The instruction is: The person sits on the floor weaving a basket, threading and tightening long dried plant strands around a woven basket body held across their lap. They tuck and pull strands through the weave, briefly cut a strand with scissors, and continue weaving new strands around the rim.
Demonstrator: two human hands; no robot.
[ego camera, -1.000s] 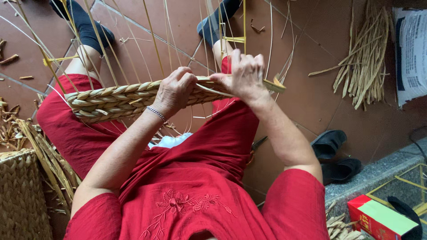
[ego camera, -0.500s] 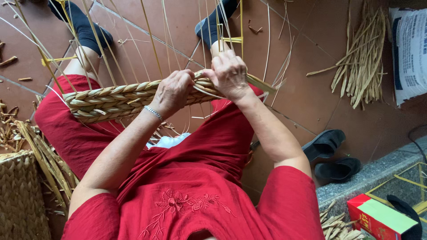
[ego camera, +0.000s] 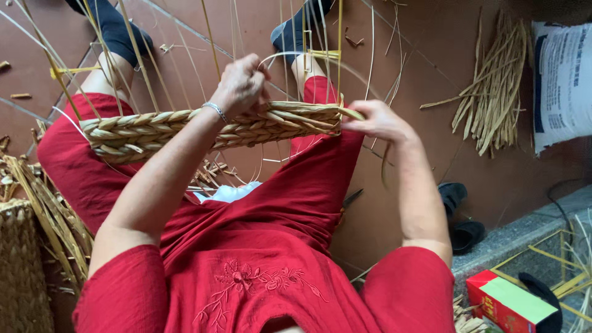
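Nearest the camera is the person's red dress [ego camera: 246, 271], with embroidery on the chest, and the red trousers spread over both knees. At the lower left stands a woven basket [ego camera: 21, 271], with loose straw [ego camera: 49, 209] leaning beside it. At the lower right a red and green box [ego camera: 502, 302] lies on a stone ledge, and a pair of black sandals [ego camera: 459, 213] rests on the floor just past the right elbow.

Across the lap lies the weave [ego camera: 185, 129], a flat band of plaited straw with thin stakes [ego camera: 213, 37] rising from it. The left hand [ego camera: 242, 85], a bracelet on its wrist, is closed over the top edge of the weave near its middle, gripping a strand there. The right hand [ego camera: 379, 122] is at the right end of the weave, its fingers pinching a straw strand that juts out from the band.

Beyond the weave are both feet in dark socks [ego camera: 111, 28] on the brown tiled floor. Farther right a bundle of dry stalks [ego camera: 493, 98] lies on the floor, and a white sack [ego camera: 564, 77] rests at the edge of view.
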